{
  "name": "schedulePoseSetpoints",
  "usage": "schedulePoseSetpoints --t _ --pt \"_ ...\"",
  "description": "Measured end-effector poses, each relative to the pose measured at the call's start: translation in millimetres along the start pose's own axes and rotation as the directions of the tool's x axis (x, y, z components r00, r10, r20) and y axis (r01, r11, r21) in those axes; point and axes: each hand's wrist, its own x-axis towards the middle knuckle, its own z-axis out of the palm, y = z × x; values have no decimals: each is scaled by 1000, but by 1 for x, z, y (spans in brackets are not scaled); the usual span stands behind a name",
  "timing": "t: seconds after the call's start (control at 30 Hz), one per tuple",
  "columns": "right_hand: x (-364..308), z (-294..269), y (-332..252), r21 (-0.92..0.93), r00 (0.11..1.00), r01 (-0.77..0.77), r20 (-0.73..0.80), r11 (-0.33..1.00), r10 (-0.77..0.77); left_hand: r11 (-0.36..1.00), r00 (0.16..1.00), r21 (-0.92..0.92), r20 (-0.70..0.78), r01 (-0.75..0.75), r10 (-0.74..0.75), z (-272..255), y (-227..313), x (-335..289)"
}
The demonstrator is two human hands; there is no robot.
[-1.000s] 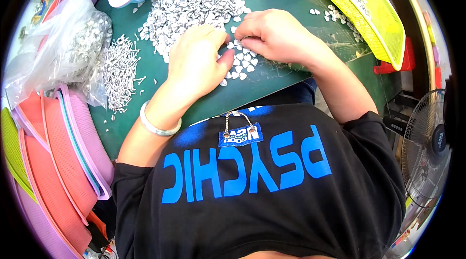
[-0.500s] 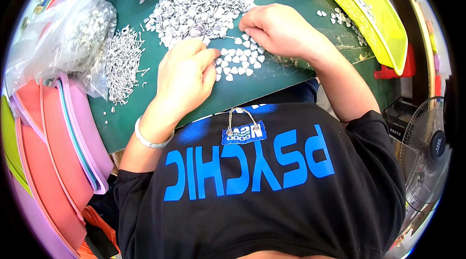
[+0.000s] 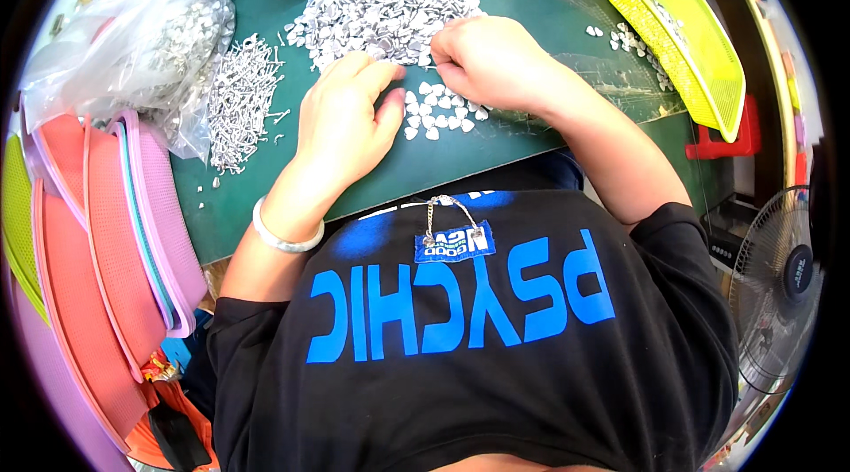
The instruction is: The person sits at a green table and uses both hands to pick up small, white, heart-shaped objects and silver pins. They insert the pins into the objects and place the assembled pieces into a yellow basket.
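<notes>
With our left hand (image 3: 351, 118) at eleven o'clock, palm down, thumb and forefinger parted, seemingly empty, we would do well to keep the heap of silver hearts (image 3: 385, 4) at twelve clear of the loose hearts (image 3: 440, 109) at its five; at one, our right hand (image 3: 492, 63) curls by the heap's edge, its grip hidden from us

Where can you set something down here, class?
Bare: between the large heart pile and lime basket; between the small heart cluster and table edge. Crowded: around the right hand; metal pins beside plastic bag; loose hearts beside the basket.
</notes>
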Motion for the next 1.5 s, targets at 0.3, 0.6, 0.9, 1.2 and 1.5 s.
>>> schedulePoseSetpoints --t 0.3,0.6,0.9,1.2,1.5 --pt "7 4 -7 172 1000 6 -30 985 -1 999 1000 -31 -15 -21 20 6 -11 6" --pt "9 17 -16 12 982 -76 -174 997 76 504 870 -725 280 469 -407 -6 -25 4" --pt "17 -10 -12 535 985 -158 28 830 170 -72 816 -883 457 463 -353 -11 -27 10" --pt "26 -16 -18 410 992 -29 -99 912 76 209 857 -886 300 413 -419 -28 -41 3" --pt "-2 -3 -2 53 997 -6 -72 999 10 928 944 362 -327 85 41 -61 -101 -35"
